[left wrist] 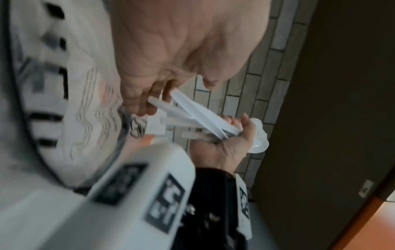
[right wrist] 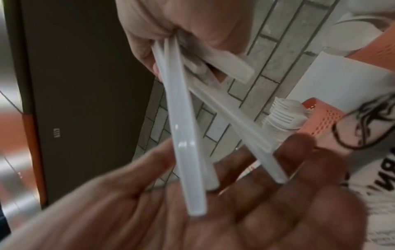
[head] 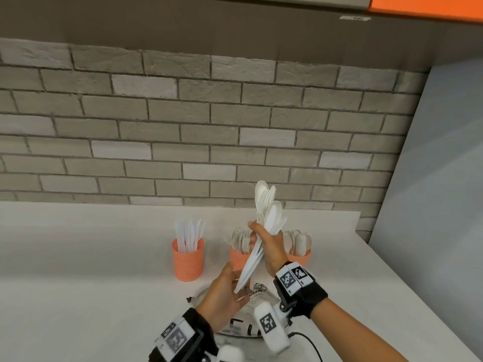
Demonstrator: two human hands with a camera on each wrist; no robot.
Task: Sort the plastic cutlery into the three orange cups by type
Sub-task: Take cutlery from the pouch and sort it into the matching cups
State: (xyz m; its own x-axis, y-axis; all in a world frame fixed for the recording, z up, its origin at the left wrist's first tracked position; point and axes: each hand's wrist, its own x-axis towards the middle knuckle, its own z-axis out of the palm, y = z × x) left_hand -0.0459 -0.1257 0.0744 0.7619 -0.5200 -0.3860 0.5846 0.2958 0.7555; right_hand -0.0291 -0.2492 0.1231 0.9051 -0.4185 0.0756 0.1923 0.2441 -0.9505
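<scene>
Gripped in the right hand (head: 271,246): a cutlery bundle (head: 264,228), heads above, handle ends below against the left hand (head: 222,299); behind the grip, three cups (head: 188,259) in a row; below, a bag (head: 251,327).

Three orange cups stand in a row on the bench (head: 78,257) near the brick wall (head: 183,126): the left cup (head: 187,259) holds knives, the middle cup (head: 239,258) forks, the right cup (head: 300,257) spoons, all filling their mouths. Open gaps separate the cups. A printed bag (head: 257,296) lies just before them.
</scene>
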